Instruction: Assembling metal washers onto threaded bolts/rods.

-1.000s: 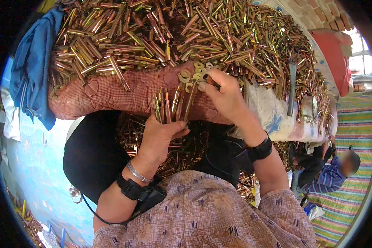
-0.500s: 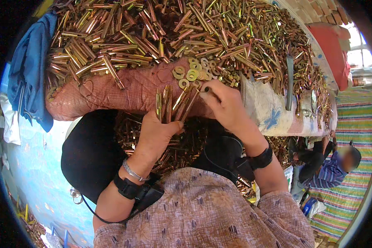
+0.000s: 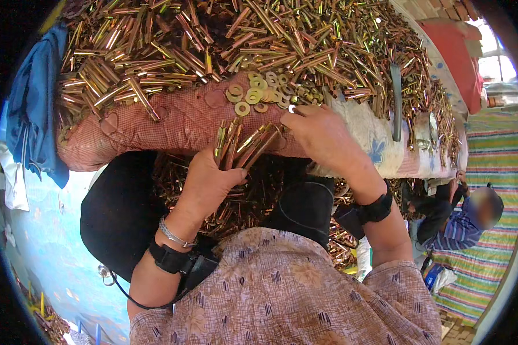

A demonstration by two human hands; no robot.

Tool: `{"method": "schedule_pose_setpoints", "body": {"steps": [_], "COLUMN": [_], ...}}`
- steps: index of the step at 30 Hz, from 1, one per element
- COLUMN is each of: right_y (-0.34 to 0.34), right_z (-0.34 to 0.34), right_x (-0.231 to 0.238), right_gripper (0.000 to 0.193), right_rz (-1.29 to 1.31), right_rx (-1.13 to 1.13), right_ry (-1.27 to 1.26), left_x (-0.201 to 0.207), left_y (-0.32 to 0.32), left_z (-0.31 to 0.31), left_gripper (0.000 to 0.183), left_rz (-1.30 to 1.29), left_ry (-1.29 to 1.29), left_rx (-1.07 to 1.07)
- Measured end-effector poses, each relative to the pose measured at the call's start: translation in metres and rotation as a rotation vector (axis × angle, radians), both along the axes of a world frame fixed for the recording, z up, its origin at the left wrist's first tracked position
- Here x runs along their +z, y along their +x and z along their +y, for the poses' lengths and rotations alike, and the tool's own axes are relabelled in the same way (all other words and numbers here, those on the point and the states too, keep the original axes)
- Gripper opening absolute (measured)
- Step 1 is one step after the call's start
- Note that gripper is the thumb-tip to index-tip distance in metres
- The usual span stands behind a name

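Note:
My left hand (image 3: 206,181) is closed around a fanned bunch of slim metal tubes (image 3: 231,141), brassy and coppery, their upper ends pointing away from me. My right hand (image 3: 322,135) rests at the pink padded cloth edge, fingers bent and drawn together. A bright ring-shaped washer (image 3: 292,108) shows right at its fingertips; whether they grip it is hidden. Just left of those fingers lie loose yellowish flat washers (image 3: 255,94), some overlapping. Small brassy nuts (image 3: 312,96) sit beyond the right hand.
A large heap of similar tubes (image 3: 259,52) covers the far surface. More tubes (image 3: 230,215) lie below, between my legs. A blue cloth (image 3: 34,109) hangs at left. A dark strip (image 3: 396,103) stands at right. Another person (image 3: 460,224) sits on the right by a striped mat (image 3: 495,172).
My right hand has moved from the tubes' upper ends to the washers and nuts, its fingers now lower and curled. The left hand still grips the bunch. The whole view has shifted slightly.

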State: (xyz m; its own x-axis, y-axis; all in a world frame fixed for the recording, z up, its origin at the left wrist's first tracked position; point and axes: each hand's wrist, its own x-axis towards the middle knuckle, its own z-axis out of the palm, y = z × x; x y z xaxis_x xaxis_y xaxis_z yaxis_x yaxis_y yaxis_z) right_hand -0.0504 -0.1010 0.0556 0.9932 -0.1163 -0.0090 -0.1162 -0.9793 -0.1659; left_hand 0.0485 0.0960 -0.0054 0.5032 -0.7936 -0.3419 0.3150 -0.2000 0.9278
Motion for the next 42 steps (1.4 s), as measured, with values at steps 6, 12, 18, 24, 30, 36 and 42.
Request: {"method": "schedule_pose_setpoints", "body": {"steps": [6,12,18,24,30,36,42], "right_y": [-0.004,-0.013,-0.030,-0.046,-0.063,-0.065,-0.058], "right_z": [0.003,-0.005,-0.007,0.004,-0.002,0.032,0.064], "right_x": [0.006,0.000,0.007,0.017,0.018,-0.004,-0.039], "right_gripper": [0.013,0.011,0.017,0.015,0.006,0.016,0.013], "right_rz": [0.034,0.071,0.200,0.147,0.027,-0.415,-0.680], "right_rx": [0.110,0.132,0.148,-0.004,-0.116,-0.393,-0.434], "right_ry": [-0.118,0.151,0.338,0.636,1.223,1.695,1.633], "left_x": [0.004,0.011,0.020,0.035,0.053,0.056,0.034], "left_y": [0.001,0.002,0.001,0.004,-0.001,-0.024,-0.046], "left_z": [0.001,0.002,0.005,0.013,0.026,0.041,0.058], "left_gripper": [0.033,0.032,0.032,0.033,0.047,0.047,0.044], "left_rz": [-0.382,-0.587,-0.657,-0.606,-0.507,-0.384,0.045], "left_ry": [0.043,0.097,0.142,0.155,0.088,0.142,0.019], "left_rx": [-0.026,-0.130,-0.266,-0.329,-0.326,-0.267,-0.077]}}
